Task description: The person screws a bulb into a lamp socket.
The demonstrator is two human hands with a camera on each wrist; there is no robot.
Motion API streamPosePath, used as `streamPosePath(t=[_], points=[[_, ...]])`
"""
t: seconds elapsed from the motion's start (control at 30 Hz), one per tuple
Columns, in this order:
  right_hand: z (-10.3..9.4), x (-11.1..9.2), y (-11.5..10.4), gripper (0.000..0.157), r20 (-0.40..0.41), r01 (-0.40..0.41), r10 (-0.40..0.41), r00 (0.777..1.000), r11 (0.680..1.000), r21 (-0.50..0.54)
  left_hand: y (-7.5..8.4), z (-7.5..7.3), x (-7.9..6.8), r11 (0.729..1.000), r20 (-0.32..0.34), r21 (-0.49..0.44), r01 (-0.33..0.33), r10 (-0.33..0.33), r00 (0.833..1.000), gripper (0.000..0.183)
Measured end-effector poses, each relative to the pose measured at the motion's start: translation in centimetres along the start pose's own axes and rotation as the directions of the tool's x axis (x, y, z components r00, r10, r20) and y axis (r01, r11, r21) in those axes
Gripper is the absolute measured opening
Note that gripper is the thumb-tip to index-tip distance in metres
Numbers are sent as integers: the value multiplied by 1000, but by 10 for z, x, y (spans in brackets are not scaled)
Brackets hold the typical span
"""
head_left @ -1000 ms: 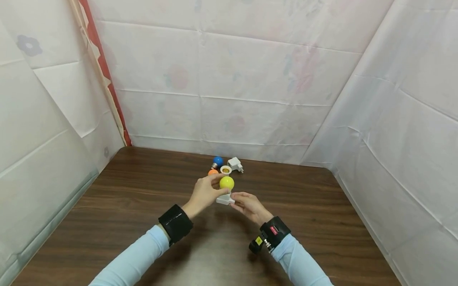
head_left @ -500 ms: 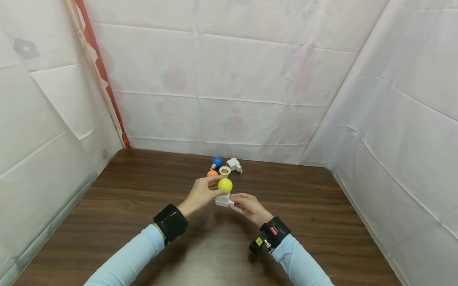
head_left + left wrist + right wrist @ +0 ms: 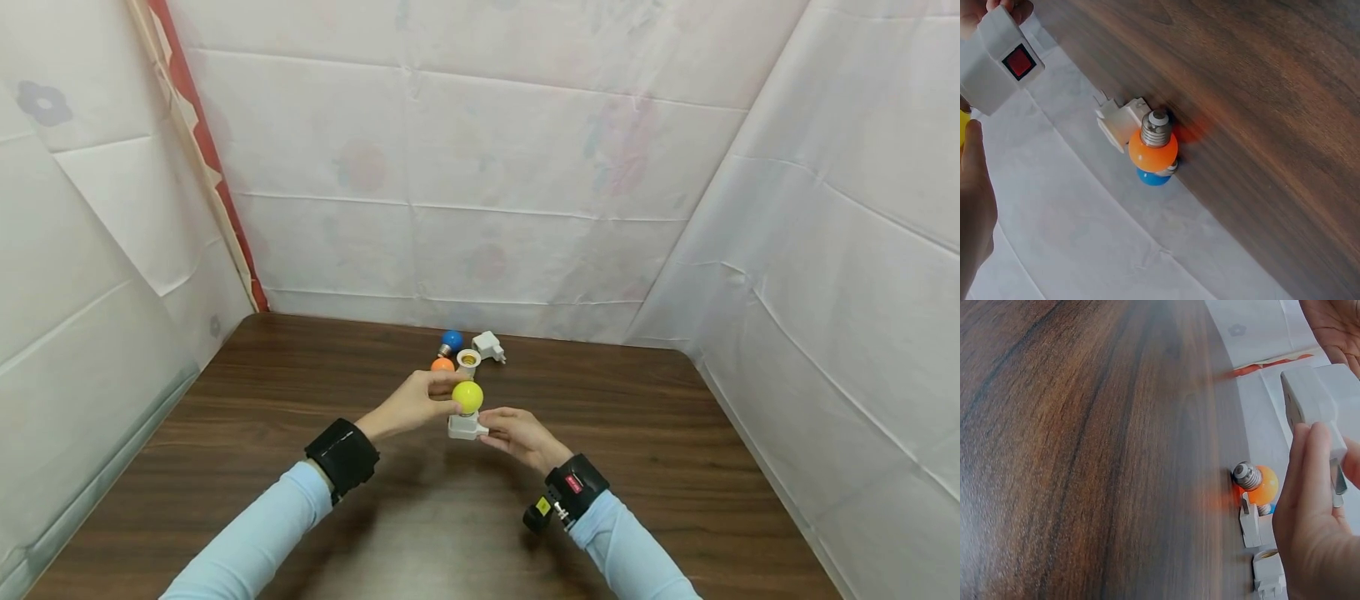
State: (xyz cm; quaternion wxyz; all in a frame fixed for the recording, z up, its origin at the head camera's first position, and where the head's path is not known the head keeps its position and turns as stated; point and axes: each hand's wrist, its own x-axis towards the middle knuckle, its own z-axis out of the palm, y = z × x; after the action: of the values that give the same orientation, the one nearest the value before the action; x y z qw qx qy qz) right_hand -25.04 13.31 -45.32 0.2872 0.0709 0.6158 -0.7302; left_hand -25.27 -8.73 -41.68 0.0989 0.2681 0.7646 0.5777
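Observation:
In the head view my left hand [image 3: 411, 403] has thumb and fingers around the yellow light bulb [image 3: 467, 397]. The bulb stands upright on a white plug-in lamp socket [image 3: 462, 427], its metal base mostly hidden. My right hand [image 3: 525, 440] pinches the socket's plug end from the right. A red rocker switch [image 3: 1020, 62] shows on the socket in the left wrist view, where only a sliver of the yellow bulb appears at the edge. In the right wrist view, fingers [image 3: 1310, 456] press on the socket's side.
Just beyond the hands on the brown wooden table [image 3: 360, 358] lie an orange bulb [image 3: 442, 365] and a blue bulb [image 3: 452, 340]. Beside them are another white socket [image 3: 468, 359], its opening facing up, and a third white socket [image 3: 488, 345] with plug pins. Pale sheeting [image 3: 480, 167] encloses the table.
The bulb and socket have come slightly nearer the body. My left hand and wrist have shifted left, and the thumb covers less of the bulb. My right hand keeps its hold.

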Motion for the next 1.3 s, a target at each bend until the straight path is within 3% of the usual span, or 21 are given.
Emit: streamPosePath(t=[0.3, 0.43, 0.6, 0.73, 0.83, 0.9, 1.1, 1.3], points=[[0, 0, 2, 35, -4, -4, 4, 1000, 1000, 10, 1, 0, -1, 1000, 41, -29, -8, 9, 999, 53], [1, -1, 2, 35, -1, 6, -6, 1000, 1000, 19, 2, 3, -2, 1000, 18, -24, -20, 20, 1000, 55], [3, -1, 2, 35, 1, 44, -44, 999, 999, 14, 8, 14, -3, 998, -136, 60, -4, 12, 991, 56], [4, -1, 2, 35, 9, 73, -73, 997, 997, 13, 17, 25, -5, 977, -302, 207, 43, 22, 953, 55], [5, -1, 2, 34, 12, 81, -81, 997, 997, 20, 22, 30, -6, 954, -372, 293, 60, 56, 926, 54], [5, -1, 2, 35, 12, 86, -86, 996, 996, 18, 23, 32, -6, 945, -389, 321, 61, 73, 918, 54], [6, -1, 2, 36, 13, 85, -85, 996, 996, 15, 21, 32, -7, 949, -387, 308, 62, 66, 920, 52], [5, -1, 4, 37, 13, 76, -76, 997, 997, 23, 17, 28, -7, 965, -337, 251, 76, 14, 941, 51]])
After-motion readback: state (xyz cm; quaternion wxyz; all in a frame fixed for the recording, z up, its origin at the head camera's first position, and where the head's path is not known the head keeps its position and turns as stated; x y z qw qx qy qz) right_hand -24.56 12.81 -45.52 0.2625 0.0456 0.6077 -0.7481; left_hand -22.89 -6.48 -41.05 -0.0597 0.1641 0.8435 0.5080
